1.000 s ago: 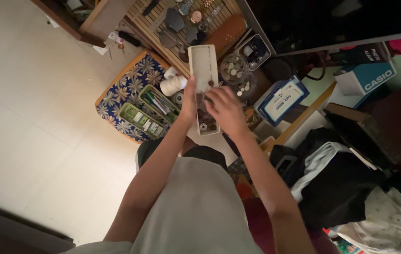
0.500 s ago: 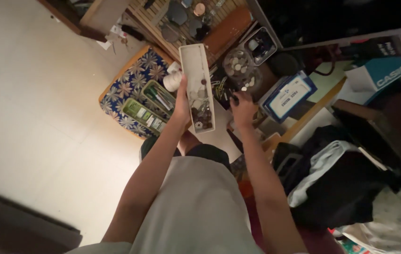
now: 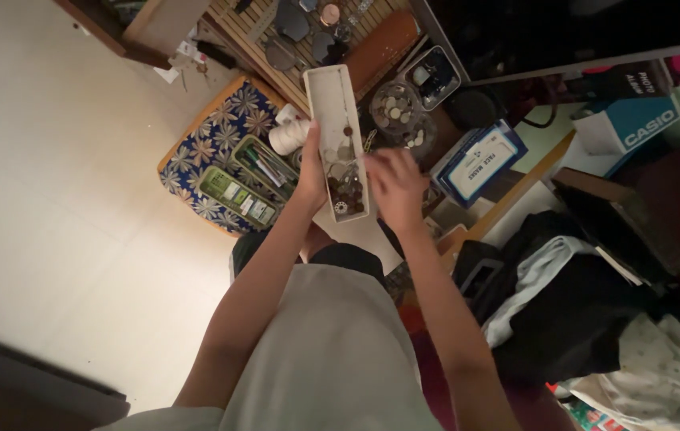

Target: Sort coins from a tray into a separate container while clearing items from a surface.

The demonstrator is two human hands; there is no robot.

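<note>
Right hand [image 3: 395, 185] has come back from the clutter by the blue box [image 3: 479, 162] and now sits right at the tray's edge, fingers loosely curled over the near end; can't tell if it's pinching anything. Left hand [image 3: 311, 169] hasn't moved, fingers wrapped around the long white tray [image 3: 332, 100], holding it up over the floor. Small coins and bits are piled at the tray's near end. Just past it there's a clear bowl of coins [image 3: 396, 108], and left of it a green organizer [image 3: 238, 194] sits on a blue flowered mat [image 3: 214, 132].
</note>
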